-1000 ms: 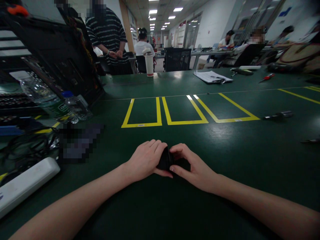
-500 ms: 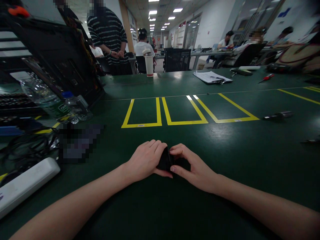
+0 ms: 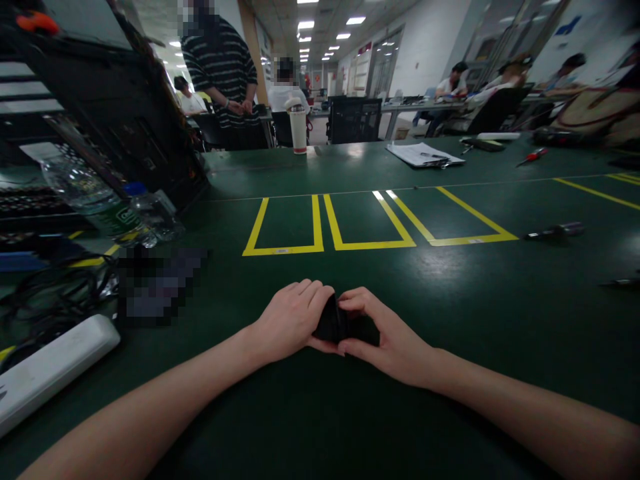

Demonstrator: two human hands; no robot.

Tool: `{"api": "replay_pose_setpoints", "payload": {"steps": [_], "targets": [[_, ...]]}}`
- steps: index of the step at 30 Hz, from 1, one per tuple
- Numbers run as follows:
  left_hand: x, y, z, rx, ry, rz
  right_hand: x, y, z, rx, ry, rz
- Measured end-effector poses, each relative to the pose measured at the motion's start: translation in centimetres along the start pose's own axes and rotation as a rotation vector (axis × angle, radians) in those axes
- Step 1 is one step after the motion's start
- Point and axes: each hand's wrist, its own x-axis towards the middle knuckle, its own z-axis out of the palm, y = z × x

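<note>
A small, dark, rounded object [image 3: 330, 323] sits between my hands low over the green table [image 3: 320, 420]; its exact kind I cannot make out. My left hand [image 3: 295, 320] wraps round it from the left, with the palm and fingers hiding much of it. On its right end, the thumb and fingertips of my right hand [image 3: 380, 333] pinch the edge. A dark gap shows between the right palm and the object.
Yellow tape outlines [image 3: 370, 247] mark the table ahead. To the left lie a white power strip [image 3: 60, 367], tangled black cables [image 3: 50, 300] and plastic bottles [image 3: 155, 213]. Screwdrivers [image 3: 557, 231] rest on the right. Farther back are a clipboard [image 3: 425, 155] and a tumbler [image 3: 299, 127].
My right thumb and fingers have shifted slightly around the dark object's right end. The left hand stays still around it. In the background, a standing person in stripes has moved slightly right.
</note>
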Motion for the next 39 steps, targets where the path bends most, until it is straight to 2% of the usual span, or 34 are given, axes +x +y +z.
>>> {"api": "replay_pose_setpoints", "payload": {"steps": [5,13,19,24,27,33,39], "targets": [[0.1,0.0,0.0,-0.003,0.001,0.002,0.2,0.1,0.2,0.076,-0.001,0.079],[-0.2,-0.1,0.0,0.013,0.002,-0.057,0.0,0.1,0.0,-0.07,-0.001,-0.006],[-0.8,-0.2,-0.2,0.035,0.008,-0.066,0.5,0.0,0.6,0.04,-0.009,0.027],[-1.3,-1.0,-0.3,0.062,0.022,-0.064,1.6,-0.7,1.0,0.141,-0.051,0.119],[-1.6,-1.5,-0.3,0.069,0.036,-0.092,2.2,-0.6,0.9,0.106,-0.08,0.087],[-1.6,-1.8,-0.3,0.052,0.055,-0.11,2.3,0.1,1.1,0.034,-0.051,-0.009],[-1.5,-1.8,-0.2,0.052,0.046,-0.099,2.6,0.1,1.2,0.084,-0.034,-0.002]]}}
